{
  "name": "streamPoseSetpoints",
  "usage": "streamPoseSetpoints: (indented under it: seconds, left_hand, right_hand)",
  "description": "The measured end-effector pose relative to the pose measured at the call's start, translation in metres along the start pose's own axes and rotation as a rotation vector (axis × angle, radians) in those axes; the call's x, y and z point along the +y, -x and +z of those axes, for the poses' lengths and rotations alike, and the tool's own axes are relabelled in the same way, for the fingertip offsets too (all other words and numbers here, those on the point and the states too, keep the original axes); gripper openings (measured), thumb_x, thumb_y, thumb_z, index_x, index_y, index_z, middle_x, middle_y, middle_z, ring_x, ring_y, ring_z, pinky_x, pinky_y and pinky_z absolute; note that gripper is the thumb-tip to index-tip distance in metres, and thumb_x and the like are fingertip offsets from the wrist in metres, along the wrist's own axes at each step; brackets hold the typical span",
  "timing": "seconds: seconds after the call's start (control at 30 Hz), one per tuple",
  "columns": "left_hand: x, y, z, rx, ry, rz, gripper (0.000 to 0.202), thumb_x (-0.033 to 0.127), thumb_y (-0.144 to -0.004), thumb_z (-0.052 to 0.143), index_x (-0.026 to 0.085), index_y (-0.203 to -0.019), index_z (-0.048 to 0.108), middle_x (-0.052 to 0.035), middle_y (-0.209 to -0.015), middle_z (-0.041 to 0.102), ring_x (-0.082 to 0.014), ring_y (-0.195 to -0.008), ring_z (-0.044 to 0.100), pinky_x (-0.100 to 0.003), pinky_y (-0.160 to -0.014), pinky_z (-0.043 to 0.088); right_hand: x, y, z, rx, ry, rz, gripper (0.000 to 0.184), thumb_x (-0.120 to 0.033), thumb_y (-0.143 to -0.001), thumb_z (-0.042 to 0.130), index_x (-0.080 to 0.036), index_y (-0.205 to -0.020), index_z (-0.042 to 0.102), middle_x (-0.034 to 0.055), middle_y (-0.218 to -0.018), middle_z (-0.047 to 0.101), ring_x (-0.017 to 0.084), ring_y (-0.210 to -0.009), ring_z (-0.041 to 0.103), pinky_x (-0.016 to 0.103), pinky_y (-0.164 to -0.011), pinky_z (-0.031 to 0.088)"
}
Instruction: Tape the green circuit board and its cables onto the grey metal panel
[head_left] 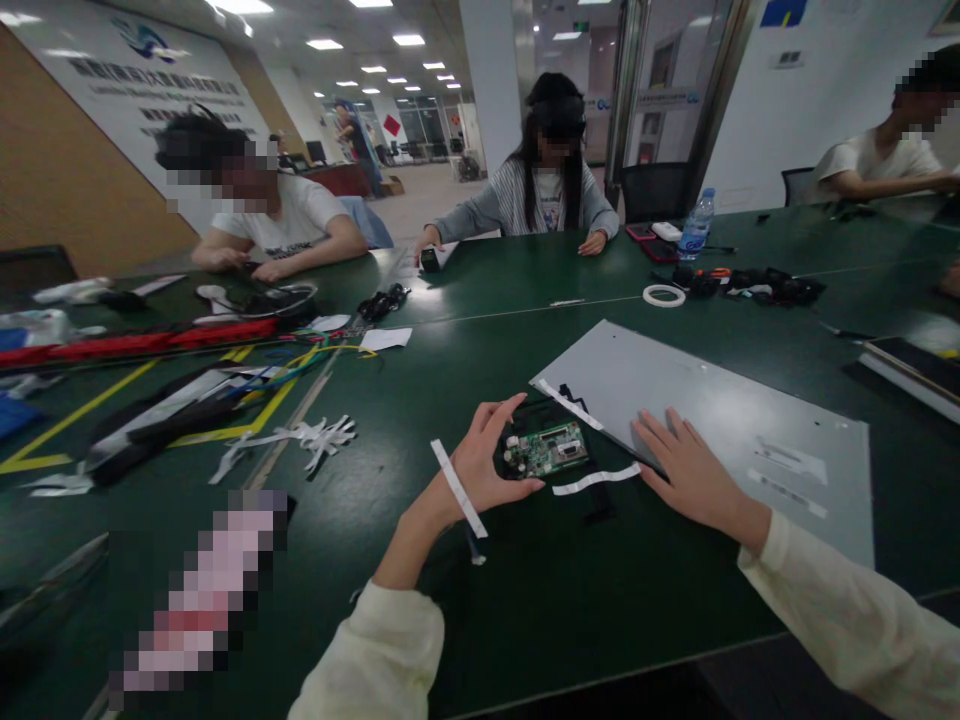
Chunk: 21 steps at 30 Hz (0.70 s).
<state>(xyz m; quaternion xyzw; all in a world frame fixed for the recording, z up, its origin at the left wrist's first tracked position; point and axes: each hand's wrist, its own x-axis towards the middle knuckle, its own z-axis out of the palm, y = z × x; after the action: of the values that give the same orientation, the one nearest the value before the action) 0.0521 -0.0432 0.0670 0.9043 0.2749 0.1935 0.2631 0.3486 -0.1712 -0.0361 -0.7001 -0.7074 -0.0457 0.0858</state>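
Note:
My left hand (480,460) curves around a green circuit board (551,450) in a dark frame, thumb at its near edge and fingers at its far edge. Across the back of that wrist lies a white tape strip (459,490). My right hand (694,470) rests with spread fingers on the left edge of a flat grey panel (750,400), which lies on the table. Its thumb is by the end of a second white strip (592,482), near the board. Another strip (570,404) lies by the panel's left corner, over a dark piece.
A tangle of white strips (326,440) lies left on the green table (420,640). Farther back are a tape roll (664,296), a water bottle (697,225) and dark cables (772,285). Cables and tools crowd the left. Several people sit around the table.

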Motion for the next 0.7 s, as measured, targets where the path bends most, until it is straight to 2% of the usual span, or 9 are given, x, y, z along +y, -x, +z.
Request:
streamPoseSetpoints:
  seconds: [0.13, 0.3, 0.43, 0.5, 0.57, 0.7]
  left_hand:
    - [0.003, -0.001, -0.003, 0.026, -0.013, 0.014, 0.094, 0.035, -0.067, 0.076, 0.027, -0.143, 0.022, -0.0066, -0.127, 0.036, -0.0257, -0.119, 0.044, -0.044, -0.106, 0.039]
    - [0.003, -0.001, -0.006, 0.024, -0.026, 0.024, 0.095, 0.037, -0.067, 0.075, 0.027, -0.144, 0.02, -0.0072, -0.125, 0.037, -0.0264, -0.117, 0.045, -0.045, -0.103, 0.041]
    - [0.0, 0.0, -0.004, 0.037, -0.034, 0.03, 0.094, 0.039, -0.067, 0.075, 0.026, -0.143, 0.021, -0.0075, -0.125, 0.037, -0.0265, -0.117, 0.045, -0.045, -0.102, 0.041]
    - [-0.003, 0.0, -0.001, 0.055, -0.035, 0.038, 0.094, 0.039, -0.067, 0.075, 0.026, -0.143, 0.02, -0.0074, -0.125, 0.037, -0.026, -0.115, 0.045, -0.044, -0.102, 0.041]
    - [-0.005, -0.001, 0.002, 0.069, -0.039, 0.048, 0.094, 0.04, -0.067, 0.074, 0.026, -0.143, 0.02, -0.0075, -0.124, 0.038, -0.0258, -0.114, 0.046, -0.044, -0.101, 0.041]
    - [-0.008, -0.002, 0.004, 0.078, -0.046, 0.054, 0.097, 0.041, -0.066, 0.076, 0.026, -0.143, 0.02, -0.0072, -0.121, 0.04, -0.026, -0.112, 0.046, -0.046, -0.1, 0.042]
  right_hand:
    - [-0.024, 0.007, -0.012, -0.033, -0.088, -0.155, 0.064, -0.054, -0.091, 0.035, -0.018, -0.144, 0.035, 0.0082, -0.152, 0.026, 0.039, -0.138, 0.018, 0.057, -0.108, 0.028]
    - [-0.047, 0.01, -0.027, -0.091, -0.202, -0.336, 0.064, -0.047, -0.09, 0.044, -0.019, -0.146, 0.03, 0.0085, -0.154, 0.02, 0.037, -0.14, 0.013, 0.059, -0.109, 0.026]
    - [-0.057, 0.007, -0.035, -0.113, -0.282, -0.462, 0.061, -0.045, -0.088, 0.049, -0.015, -0.14, 0.04, 0.0099, -0.15, 0.029, 0.035, -0.14, 0.013, 0.056, -0.112, 0.023]
    - [-0.061, 0.004, -0.039, -0.115, -0.313, -0.517, 0.061, -0.045, -0.088, 0.049, -0.016, -0.14, 0.04, 0.0094, -0.149, 0.031, 0.033, -0.141, 0.012, 0.053, -0.112, 0.023]
    - [-0.063, 0.002, -0.043, -0.124, -0.342, -0.565, 0.061, -0.045, -0.089, 0.048, -0.017, -0.142, 0.039, 0.0088, -0.149, 0.031, 0.031, -0.141, 0.014, 0.052, -0.112, 0.025]
    - [-0.066, -0.001, -0.049, -0.186, -0.38, -0.627, 0.051, -0.042, -0.091, 0.044, -0.02, -0.137, 0.046, 0.0067, -0.145, 0.04, 0.026, -0.135, 0.031, 0.047, -0.11, 0.031]
